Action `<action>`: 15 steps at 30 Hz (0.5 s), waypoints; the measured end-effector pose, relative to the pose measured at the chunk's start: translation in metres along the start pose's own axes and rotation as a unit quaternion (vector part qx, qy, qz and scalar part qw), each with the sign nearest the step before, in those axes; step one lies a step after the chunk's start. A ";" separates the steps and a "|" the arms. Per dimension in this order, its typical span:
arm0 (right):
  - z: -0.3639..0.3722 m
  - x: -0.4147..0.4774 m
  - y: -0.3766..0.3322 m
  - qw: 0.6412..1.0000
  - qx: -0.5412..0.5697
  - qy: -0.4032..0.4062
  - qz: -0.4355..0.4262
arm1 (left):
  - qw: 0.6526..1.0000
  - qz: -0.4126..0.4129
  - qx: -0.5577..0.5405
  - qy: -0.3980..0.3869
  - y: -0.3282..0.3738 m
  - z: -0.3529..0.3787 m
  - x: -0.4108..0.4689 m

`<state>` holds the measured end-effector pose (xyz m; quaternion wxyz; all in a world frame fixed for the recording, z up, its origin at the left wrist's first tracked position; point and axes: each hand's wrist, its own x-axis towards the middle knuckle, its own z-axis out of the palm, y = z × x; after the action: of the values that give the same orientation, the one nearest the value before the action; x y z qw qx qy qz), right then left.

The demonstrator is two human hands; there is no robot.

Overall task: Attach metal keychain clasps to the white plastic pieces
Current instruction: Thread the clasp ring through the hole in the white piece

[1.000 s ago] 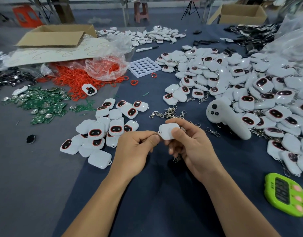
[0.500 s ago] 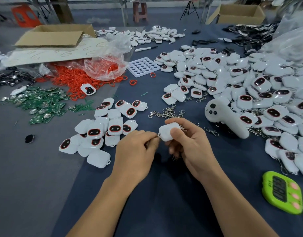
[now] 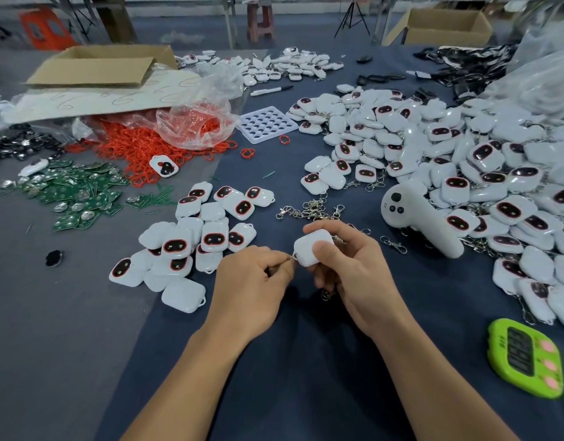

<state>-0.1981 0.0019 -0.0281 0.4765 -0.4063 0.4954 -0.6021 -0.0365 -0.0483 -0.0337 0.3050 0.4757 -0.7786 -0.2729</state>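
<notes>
Two bare forearms, no sleeves; unadorned hands.

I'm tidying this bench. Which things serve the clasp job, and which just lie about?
In use: white plastic piece in right hand; left hand; loose metal clasps.
Lying about: green timer; red rings; circuit boards; marker pen.

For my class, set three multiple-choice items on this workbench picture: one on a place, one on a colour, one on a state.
1. Where does the timer lie?
A. near right
B. far left
C. inside a box

2. What colour are the loose rings spilling from the plastic bag?
A. blue
B. red-orange
C. yellow

3. What does the right hand do?
A. rests flat and empty
B. grips a white piece
C. holds a pen

Key: 1 A, it lies near the right forearm; 2 B, the heap is red-orange; 3 B, thumb and fingers close on it while the left hand pinches at its corner.
</notes>
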 end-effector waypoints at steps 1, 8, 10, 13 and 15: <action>0.000 0.000 0.001 1.000 -0.007 0.002 -0.002 | 0.999 0.017 0.050 0.002 0.001 0.001 0.000; 0.000 0.000 0.002 1.000 -0.029 0.001 -0.002 | 0.974 0.082 0.208 0.041 0.005 0.008 -0.004; -0.001 0.001 0.002 1.000 0.004 0.004 0.009 | 0.986 0.070 0.143 0.044 0.004 0.007 -0.003; -0.004 0.002 0.001 0.997 0.066 0.006 0.026 | 0.998 -0.003 -0.065 -0.020 0.004 0.001 -0.001; -0.004 0.003 0.001 0.997 0.076 0.005 0.033 | 0.991 -0.021 -0.124 -0.053 0.002 -0.002 0.001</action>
<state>-0.2028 0.0003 -0.0296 0.5230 -0.3495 0.4636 -0.6240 -0.0365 -0.0490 -0.0301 0.3141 0.4352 -0.7436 -0.3987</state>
